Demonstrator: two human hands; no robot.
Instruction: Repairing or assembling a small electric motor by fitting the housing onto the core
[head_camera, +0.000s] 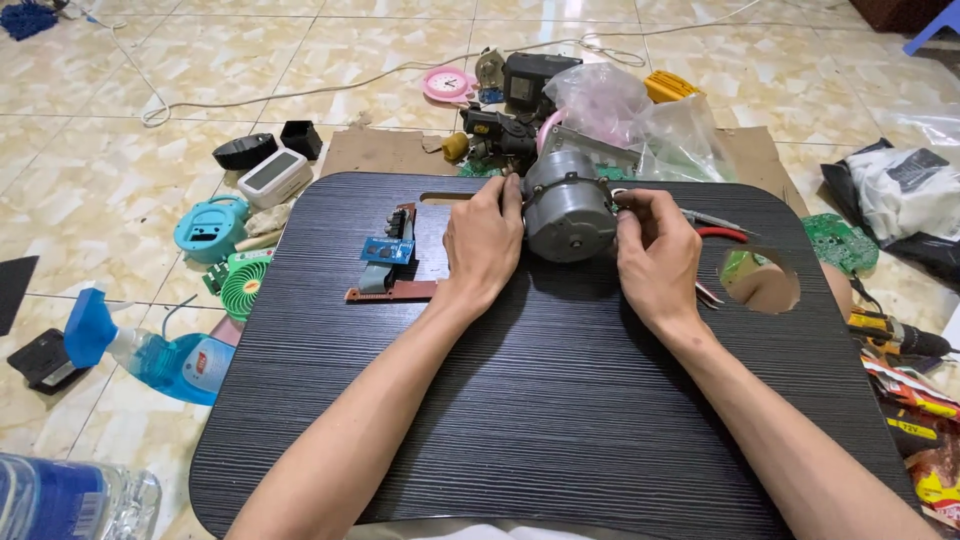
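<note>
A grey round motor (567, 207) stands on a black lap table (540, 400), near its far edge. My left hand (483, 243) grips the motor's left side. Its right side is held by my right hand (655, 250), whose fingertips press on the casing edge. Just left of my left hand lie small circuit boards (389, 260), one blue, one brown. Behind my right hand, red-handled pliers (718, 232) rest on the table.
Around the table on the tiled floor lie a blue spray bottle (150, 355), a green mini fan (240, 285), a teal clock (208, 228), a white gadget (274, 176), plastic bags (640, 125), black motor parts (505, 135), a green board (840, 243) and a drill (895, 335).
</note>
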